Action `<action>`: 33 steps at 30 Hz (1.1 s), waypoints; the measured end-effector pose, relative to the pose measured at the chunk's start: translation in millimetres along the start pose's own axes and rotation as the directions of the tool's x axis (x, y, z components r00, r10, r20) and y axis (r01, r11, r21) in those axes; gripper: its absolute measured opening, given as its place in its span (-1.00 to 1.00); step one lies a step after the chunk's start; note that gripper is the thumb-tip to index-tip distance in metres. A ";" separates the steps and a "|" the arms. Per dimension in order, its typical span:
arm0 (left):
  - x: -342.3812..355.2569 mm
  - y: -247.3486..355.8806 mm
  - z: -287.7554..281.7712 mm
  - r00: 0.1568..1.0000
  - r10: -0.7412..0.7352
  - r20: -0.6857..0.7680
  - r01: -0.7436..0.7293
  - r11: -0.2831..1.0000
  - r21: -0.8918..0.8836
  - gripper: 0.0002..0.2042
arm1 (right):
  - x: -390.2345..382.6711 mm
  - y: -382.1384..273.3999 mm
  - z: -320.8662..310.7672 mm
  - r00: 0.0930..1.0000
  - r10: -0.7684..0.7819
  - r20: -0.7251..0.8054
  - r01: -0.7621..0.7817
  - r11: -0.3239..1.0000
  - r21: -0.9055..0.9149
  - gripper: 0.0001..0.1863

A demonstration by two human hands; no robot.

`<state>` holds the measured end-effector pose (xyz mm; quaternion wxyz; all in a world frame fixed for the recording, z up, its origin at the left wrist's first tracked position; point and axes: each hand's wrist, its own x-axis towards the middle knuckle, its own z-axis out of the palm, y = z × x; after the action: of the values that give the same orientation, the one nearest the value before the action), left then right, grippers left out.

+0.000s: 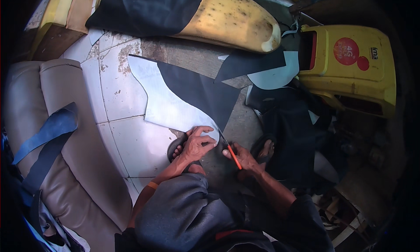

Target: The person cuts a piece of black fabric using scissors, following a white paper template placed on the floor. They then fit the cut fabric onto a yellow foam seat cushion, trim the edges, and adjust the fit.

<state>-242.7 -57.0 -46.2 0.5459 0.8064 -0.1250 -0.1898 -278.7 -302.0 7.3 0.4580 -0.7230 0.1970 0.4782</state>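
Observation:
A curved white piece of sheet material (175,105) lies along a dark sheet (197,88) on the floor in front of me. My left hand (199,144) grips the white piece at its rounded near end, fingers bent over its edge. In my right hand (247,160) are scissors with an orange handle (234,157). Their blades point away from me and meet the material just right of the white end. How far apart the blades are is too small to tell.
A foam seat (232,20) partly under black cover material (148,11) lies at the far side. To the right stand a yellow plastic box (358,63) and dark offcuts (288,116). A brown padded seat (74,133) with blue and dark strips (48,138) lies left.

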 end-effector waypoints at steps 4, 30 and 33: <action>1.9 -1.4 -3.8 1.000 0.007 0.016 -0.006 0.998 -0.064 -0.88 | 0.7 4.6 10.5 1.000 0.007 -0.006 -0.006 0.999 0.031 -0.12; -0.3 -1.0 -3.2 1.000 0.022 0.015 -0.021 0.999 -0.037 -0.88 | 8.5 -2.6 9.8 0.998 -0.014 -0.058 0.014 1.000 -0.007 -0.15; -1.0 -2.8 -3.0 1.000 0.005 0.017 -0.004 0.999 -0.043 -0.88 | 11.9 5.5 6.2 0.995 -0.087 -0.047 0.088 0.995 0.036 -0.18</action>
<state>-242.3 -53.0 -47.6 0.5625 0.7925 -0.1276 -0.1982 -280.3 -297.7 -6.4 0.4874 -0.7328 0.1844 0.4374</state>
